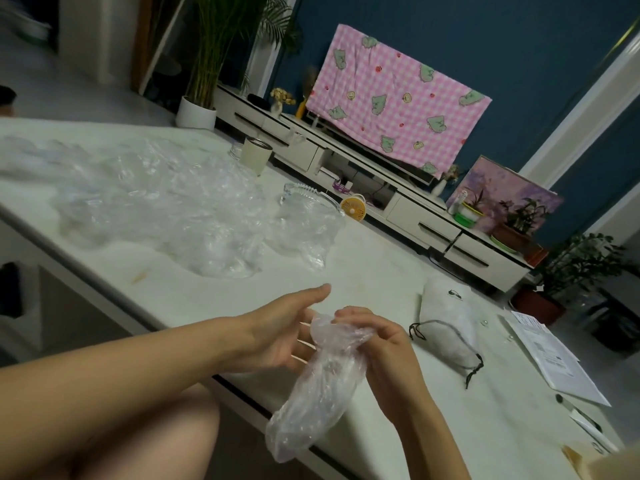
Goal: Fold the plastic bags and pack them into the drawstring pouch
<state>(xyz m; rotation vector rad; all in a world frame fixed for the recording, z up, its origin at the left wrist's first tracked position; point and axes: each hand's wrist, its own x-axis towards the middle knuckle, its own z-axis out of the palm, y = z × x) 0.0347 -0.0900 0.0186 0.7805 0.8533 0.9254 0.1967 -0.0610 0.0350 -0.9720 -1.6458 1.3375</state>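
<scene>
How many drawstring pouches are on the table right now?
1: the drawstring pouch lies on the table right of the right hand. Another could be hidden under the bag pile.

The person is showing bare arms all the way: the left forearm [138,368] and the right forearm [426,427] are both going uncovered from the wrist back to where the view is cutting them off, so whatever is being worn higher up is falling outside it. The left hand [277,337] and the right hand [377,341] are bare too, with slim fingers [349,315]. The nails are looking short, though they are too small to judge further. A bare leg [145,441] is showing below the left forearm, its clothing likewise out of sight.
</scene>
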